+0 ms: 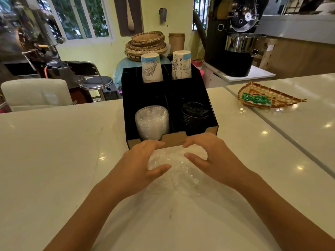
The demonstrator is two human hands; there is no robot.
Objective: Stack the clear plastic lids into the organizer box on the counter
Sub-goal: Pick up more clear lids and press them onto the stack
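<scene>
Two hands work over a pale glossy counter (54,160) that fills the lower frame; a second counter run meets it at 3 o'clock, carrying a woven tray (268,96). Room behind: windows at 11 o'clock, a stack of baskets (146,44) at 12, a black roaster (239,42) at 1, a stool (94,78) at 10.

Box (213,127), black with cardboard edges, sits at 12 o'clock from the hands, its front lip just beyond the fingertips. Rear compartments: two paper cups (151,67), inverted. Front right: black lids (194,113). Front left: clear lids (152,122), already a tall stack.

Bag (174,178), clear and crumpled, lies on the counter between the hands; it looks to hold more lids, count unreadable.

Left hand (139,165): half-curled, cupping the bag's left side, thumb pressed on the film. Right hand (212,160): fingers spread and arched over the right side, thumb in; whether it grips cannot be told.

Risks, as judged: slick film could let the lids slide out sideways on lifting; the stack in the box stands near rim height, so added lids may lean or topple; the glossy top would let dropped lids skate.
</scene>
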